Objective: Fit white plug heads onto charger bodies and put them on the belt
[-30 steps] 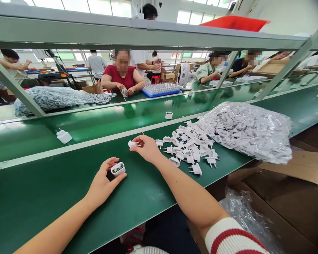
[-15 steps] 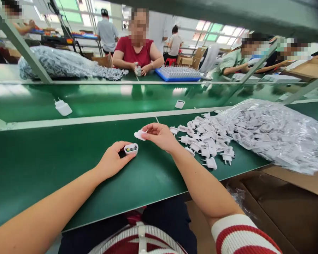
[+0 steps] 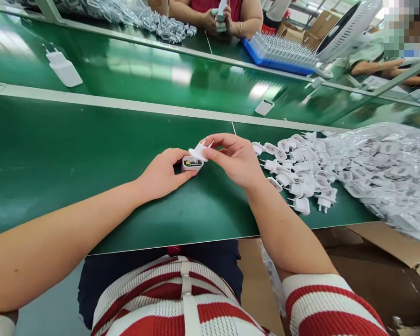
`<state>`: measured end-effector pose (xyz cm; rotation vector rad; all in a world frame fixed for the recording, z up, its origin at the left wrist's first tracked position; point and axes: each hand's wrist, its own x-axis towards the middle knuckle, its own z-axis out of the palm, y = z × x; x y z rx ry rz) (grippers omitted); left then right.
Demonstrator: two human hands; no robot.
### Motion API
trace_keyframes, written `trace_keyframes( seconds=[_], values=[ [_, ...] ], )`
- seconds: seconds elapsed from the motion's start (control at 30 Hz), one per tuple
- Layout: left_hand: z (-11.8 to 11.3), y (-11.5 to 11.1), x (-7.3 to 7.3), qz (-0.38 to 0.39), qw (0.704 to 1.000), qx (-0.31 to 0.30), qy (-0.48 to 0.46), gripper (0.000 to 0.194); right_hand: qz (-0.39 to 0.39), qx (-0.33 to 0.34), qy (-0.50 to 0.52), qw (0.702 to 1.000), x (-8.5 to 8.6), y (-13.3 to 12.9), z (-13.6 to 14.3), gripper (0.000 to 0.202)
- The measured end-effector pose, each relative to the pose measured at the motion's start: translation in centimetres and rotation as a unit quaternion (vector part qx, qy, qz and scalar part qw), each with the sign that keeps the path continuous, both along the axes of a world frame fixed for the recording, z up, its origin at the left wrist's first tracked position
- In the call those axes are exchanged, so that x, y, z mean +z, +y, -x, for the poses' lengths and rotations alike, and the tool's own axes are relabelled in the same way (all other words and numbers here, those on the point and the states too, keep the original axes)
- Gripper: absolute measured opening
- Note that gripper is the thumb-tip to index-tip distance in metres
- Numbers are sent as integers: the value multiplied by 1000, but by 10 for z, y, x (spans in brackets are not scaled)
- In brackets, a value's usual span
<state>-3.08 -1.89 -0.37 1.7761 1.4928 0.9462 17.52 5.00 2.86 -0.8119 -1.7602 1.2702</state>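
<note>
My left hand grips a white oval housing between thumb and fingers on the green table. The housing's open end faces up and shows a circuit board with a yellow part inside. My right hand pinches a white plug cap whose two pins point up. The cap is tilted over the back right edge of the housing, and the opening is still partly visible. To the right of my right hand lies a pile of white plug caps.
A clear plastic bag of white caps lies at the right. Beyond a pale rail are a white charger and a white housing. Across the table, a person holds pale parts near a blue tray. An open cardboard box stands below the right edge.
The view has tilted down and turned. My right hand has brought the plug cap from above the housing to its rim. My left hand keeps its hold on the housing.
</note>
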Motion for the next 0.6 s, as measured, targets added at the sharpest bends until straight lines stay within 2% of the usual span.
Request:
trace_keyframes(
  seconds=[0.17, 0.27, 0.37, 0.6],
  values=[
    [0, -1, 1, 3, 1000, -3, -10, 40, 146, 54, 83, 984, 8, 5, -6, 46],
    [0, -2, 2, 2, 1000, 1, -11, 40, 163, 46, 87, 982, 6, 8, -6, 53],
    [0, -3, 2, 3, 1000, 1, -13, 38, 137, 36, 68, 988, 3, 7, -4, 55],
    [-1, -1, 1, -6, 1000, -5, -9, 37, -39, 13, 1, 999, 3, 2, -5, 56]
  ],
)
